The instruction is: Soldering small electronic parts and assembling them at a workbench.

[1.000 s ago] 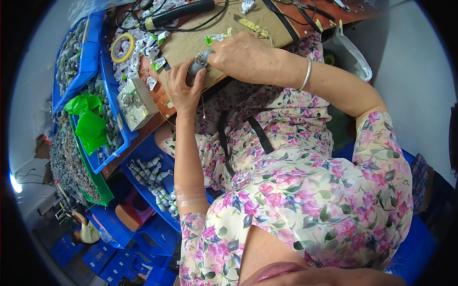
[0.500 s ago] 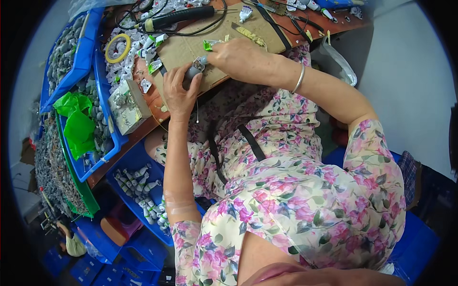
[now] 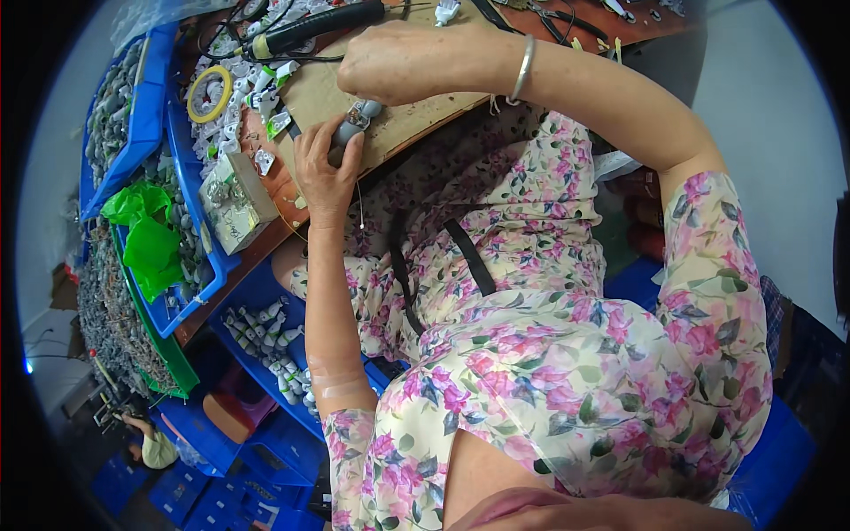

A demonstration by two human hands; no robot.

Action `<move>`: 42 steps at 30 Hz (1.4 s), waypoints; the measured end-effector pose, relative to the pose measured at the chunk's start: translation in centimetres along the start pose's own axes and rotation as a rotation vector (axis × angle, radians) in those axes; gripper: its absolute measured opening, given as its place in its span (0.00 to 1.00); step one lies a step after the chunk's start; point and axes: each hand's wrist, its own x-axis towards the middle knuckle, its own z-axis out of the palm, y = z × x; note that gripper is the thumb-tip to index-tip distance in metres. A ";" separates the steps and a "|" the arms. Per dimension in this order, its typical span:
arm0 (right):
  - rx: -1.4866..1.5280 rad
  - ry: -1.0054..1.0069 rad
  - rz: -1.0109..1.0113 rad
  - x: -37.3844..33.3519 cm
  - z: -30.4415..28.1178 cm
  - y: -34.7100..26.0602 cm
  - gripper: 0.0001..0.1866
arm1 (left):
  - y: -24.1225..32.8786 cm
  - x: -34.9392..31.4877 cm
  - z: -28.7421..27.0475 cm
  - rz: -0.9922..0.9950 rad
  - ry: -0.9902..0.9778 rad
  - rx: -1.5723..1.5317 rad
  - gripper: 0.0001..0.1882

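Observation:
My left hand (image 3: 326, 170) grips a rounded grey plastic part (image 3: 347, 133) between fingers and thumb, at the near edge of a sheet of brown cardboard (image 3: 425, 115). The part's upper side is exposed and shows small inner pieces, with a second grey piece beside it. A thin wire with a small pale end (image 3: 361, 225) hangs below this hand. Above the part, apart from it, my right hand (image 3: 390, 66) is closed over the cardboard. Its fingertips face away, so whatever they hold is hidden.
Left on the table are a yellow tape roll (image 3: 210, 94), white plastic pieces and a small box of metal bits (image 3: 237, 208). A black-handled corded tool (image 3: 319, 28) lies behind; pliers (image 3: 567, 25) lie far right. Blue bins (image 3: 221, 265) of grey parts stand at left.
My right hand has lifted off the grey part and moved up and left, now covering the spot where a green-and-white piece lay. My left hand keeps its hold.

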 end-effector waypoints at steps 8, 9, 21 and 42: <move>0.063 0.113 0.005 -3.0 1.6 0.2 0.08 | -0.2 -0.1 0.1 0.006 0.006 0.009 0.16; 0.063 0.113 0.009 -3.0 1.7 0.1 0.08 | -0.3 -0.2 0.1 -0.004 0.013 0.002 0.16; -0.097 0.100 -0.137 -1.7 1.2 -1.1 0.04 | -0.1 -0.3 0.2 -0.034 0.008 0.012 0.17; -0.065 -0.019 -0.184 1.4 0.7 2.2 0.05 | -0.3 0.2 0.1 -0.064 -0.013 -0.015 0.16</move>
